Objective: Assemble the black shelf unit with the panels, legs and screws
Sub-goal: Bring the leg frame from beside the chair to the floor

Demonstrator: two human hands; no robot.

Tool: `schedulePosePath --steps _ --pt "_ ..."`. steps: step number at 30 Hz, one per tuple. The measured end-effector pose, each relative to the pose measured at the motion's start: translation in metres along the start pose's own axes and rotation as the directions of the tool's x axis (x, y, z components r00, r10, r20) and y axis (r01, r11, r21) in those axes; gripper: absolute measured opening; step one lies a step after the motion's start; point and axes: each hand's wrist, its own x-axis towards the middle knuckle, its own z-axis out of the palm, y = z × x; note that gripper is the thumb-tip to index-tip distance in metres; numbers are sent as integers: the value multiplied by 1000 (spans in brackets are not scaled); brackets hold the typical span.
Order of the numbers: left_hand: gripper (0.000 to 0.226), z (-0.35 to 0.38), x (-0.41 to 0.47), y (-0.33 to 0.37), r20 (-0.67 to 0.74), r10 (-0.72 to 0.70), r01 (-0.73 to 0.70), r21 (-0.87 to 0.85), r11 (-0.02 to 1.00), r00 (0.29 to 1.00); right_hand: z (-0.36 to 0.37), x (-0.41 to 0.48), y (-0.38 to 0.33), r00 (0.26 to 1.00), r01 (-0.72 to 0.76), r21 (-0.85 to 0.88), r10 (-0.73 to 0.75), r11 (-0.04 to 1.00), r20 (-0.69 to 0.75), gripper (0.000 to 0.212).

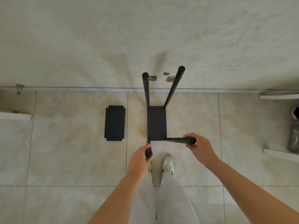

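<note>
Holding the shelf unit (157, 123) by two uprights: left grip (140, 157) curled round the top of the near left leg (148, 153), right grip (199, 146) wrapped over the near right leg (179, 140). Stands on the tiled floor (64, 151) just ahead of the feet, legs pointing up. Probably calls for the spare panel (114, 123) next (flat on the floor, well left of the frame, long axis running away, nearer the left grip). Facing a pale wall (145, 29).
</note>
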Motion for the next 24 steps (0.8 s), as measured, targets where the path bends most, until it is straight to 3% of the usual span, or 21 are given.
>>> schedulePosePath --steps 11,18,24 --pt "42 10 -27 -8 41 31 -35 94 995 999 12 -37 15 989 29 -107 -13 994 150 37" --pt "35 -6 -41 15 28 43 -48 203 978 999 -4 -60 -4 988 -10 -128 30 992 151 42" --pt "33 -39 -60 59 -2 165 -154 336 929 986 -31 -91 -25 991 -81 -98 91 992 99 38"
